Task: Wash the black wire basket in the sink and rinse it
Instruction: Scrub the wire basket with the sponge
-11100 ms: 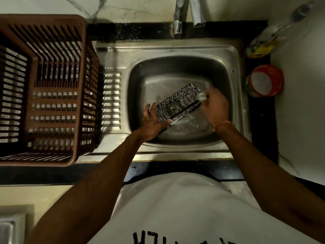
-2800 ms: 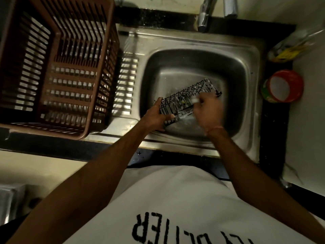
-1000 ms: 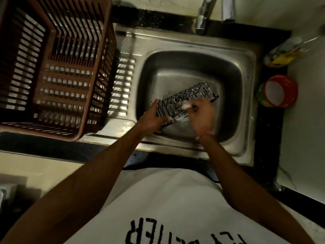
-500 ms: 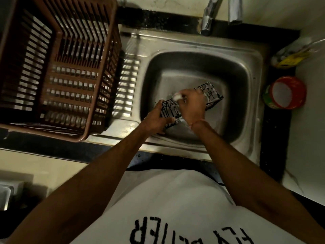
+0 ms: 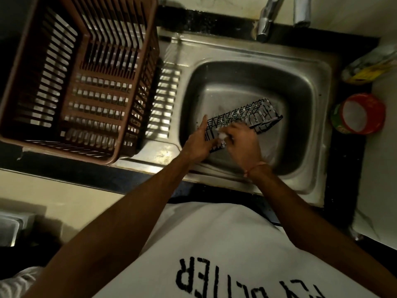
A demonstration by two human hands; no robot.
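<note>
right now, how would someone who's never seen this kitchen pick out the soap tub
Start at the steel sink and look past its right rim to the dark counter strip. Two things sit there: a clear bottle with a yellow label lying toward the back, and nearer the front the soap tub. It is the round red one, open-topped, with white paste inside.

Pretty dim in here, light's coming through the slats of the brown plastic crate (image 5: 81, 78) at 10 o'clock and throwing stripes on the steel drainboard (image 5: 165, 104) next to it. Black stone counter (image 5: 345, 160) runs around the steel, with pale marble-looking wall (image 5: 225, 5) up at 12. Tap (image 5: 266, 20) sticks out at 1 o'clock. Over at 3 there's a red tub (image 5: 358, 114), and a yellow-labelled bottle (image 5: 369, 65) just above it.
</note>
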